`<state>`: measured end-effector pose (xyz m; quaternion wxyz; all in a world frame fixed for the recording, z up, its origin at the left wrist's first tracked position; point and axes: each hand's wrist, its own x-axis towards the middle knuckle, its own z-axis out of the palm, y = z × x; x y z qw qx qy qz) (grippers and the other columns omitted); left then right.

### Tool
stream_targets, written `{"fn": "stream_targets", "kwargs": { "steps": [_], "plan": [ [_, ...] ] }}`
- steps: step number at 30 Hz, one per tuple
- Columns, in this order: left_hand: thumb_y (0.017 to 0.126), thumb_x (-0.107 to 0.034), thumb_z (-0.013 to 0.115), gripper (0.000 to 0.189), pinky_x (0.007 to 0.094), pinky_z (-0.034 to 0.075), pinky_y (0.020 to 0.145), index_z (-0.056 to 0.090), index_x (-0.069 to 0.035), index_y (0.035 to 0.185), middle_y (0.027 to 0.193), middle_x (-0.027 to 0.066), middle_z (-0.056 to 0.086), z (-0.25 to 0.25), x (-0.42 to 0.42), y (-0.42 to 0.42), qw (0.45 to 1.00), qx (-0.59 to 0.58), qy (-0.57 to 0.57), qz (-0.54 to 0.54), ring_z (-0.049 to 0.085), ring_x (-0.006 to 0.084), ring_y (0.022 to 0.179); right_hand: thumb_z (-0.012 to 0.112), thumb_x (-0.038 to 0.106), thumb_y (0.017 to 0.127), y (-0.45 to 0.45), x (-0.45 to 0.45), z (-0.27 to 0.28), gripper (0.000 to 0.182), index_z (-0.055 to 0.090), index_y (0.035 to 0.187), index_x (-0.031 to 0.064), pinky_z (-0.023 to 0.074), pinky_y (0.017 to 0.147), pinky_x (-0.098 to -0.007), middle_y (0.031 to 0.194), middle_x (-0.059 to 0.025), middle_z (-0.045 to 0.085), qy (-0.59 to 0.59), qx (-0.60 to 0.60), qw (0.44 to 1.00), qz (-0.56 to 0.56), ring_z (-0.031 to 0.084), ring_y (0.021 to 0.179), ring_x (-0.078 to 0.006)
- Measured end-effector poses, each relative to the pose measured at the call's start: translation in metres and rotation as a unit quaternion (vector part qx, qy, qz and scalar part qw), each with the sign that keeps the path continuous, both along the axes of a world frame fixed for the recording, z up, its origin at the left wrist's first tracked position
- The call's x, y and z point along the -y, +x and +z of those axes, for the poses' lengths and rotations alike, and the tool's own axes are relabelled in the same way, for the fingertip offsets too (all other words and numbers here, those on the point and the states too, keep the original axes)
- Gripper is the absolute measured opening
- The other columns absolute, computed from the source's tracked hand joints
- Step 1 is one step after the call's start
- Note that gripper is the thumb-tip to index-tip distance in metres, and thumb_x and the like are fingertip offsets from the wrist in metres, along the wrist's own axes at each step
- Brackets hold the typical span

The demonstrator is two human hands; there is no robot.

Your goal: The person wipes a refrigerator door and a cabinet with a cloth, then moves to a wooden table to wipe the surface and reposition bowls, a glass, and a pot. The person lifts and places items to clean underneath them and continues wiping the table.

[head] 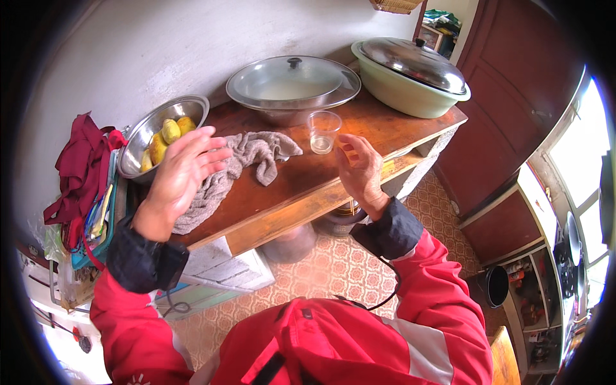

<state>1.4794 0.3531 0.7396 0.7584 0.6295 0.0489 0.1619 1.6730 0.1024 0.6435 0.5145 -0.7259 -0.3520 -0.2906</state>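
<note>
My left hand (pixel 185 175) is raised in front of a metal bowl (pixel 192 107) of yellow, potato-like produce (pixel 158 148), fingers spread and holding nothing. Beside and partly behind it, a crumpled grey-brown towel (pixel 236 156) lies on the wooden table. My right hand (pixel 358 166) has curved, parted fingers close to the right side of a clear plastic cup (pixel 323 126); nothing shows in its grasp, and whether it touches the cup is unclear. The cup stands upright on the table, in front of a wide metal basin with a glass lid (pixel 288 86).
A pale green basin (pixel 402 94) under a glass lid (pixel 414 60) stands at the table's right end. Dark red cloth (pixel 84 163) hangs over a teal basket (pixel 113 211) at left. Below the table's front edge (pixel 279 231) are a round container (pixel 291 243) and a pot (pixel 337 224).
</note>
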Motion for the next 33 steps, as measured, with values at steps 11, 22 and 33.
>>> {"fn": "stream_targets", "kwargs": {
  "steps": [11, 22, 33],
  "plan": [
    [0.094, -0.023, 0.060, 0.048, 0.0317, 0.053, 0.081, 0.043, 0.003, 0.131, 0.118, 0.0142, 0.058, -0.048, 0.063, 0.116, 0.995, -0.055, 0.089, 0.007, 0.061, 0.0217, 0.103, 0.080, 0.038, 0.070, 0.076, -0.011, 0.004, 0.069, 0.054, 0.127, 0.0082, 0.0521, 0.080, -0.0377, 0.104, -0.0157, 0.068, -0.181, -0.131, 0.966, 0.128, 0.067, 0.095, -0.0316],
    [0.091, -0.004, 0.060, 0.067, 0.0317, 0.041, 0.101, 0.022, -0.002, 0.146, 0.131, 0.0083, 0.046, -0.069, 0.100, 0.047, 0.982, 0.093, 0.154, 0.057, 0.050, 0.0152, 0.118, 0.077, 0.014, 0.081, 0.013, -0.040, 0.035, 0.052, 0.052, 0.123, -0.0032, 0.0520, 0.067, -0.0253, 0.100, -0.0091, 0.066, -0.084, -0.240, 0.829, 0.497, 0.062, 0.081, -0.0112],
    [0.091, -0.004, 0.058, 0.056, 0.0301, 0.045, 0.096, 0.033, -0.003, 0.141, 0.129, 0.0110, 0.053, -0.085, 0.068, -0.073, 0.932, 0.130, 0.182, 0.286, 0.056, 0.0154, 0.111, 0.077, 0.021, 0.080, -0.091, -0.127, 0.043, 0.071, 0.042, 0.134, -0.0071, 0.0524, 0.063, -0.0308, 0.088, -0.0157, 0.068, -0.180, -0.136, 0.757, 0.614, 0.063, 0.072, -0.0137]
  ]
}}
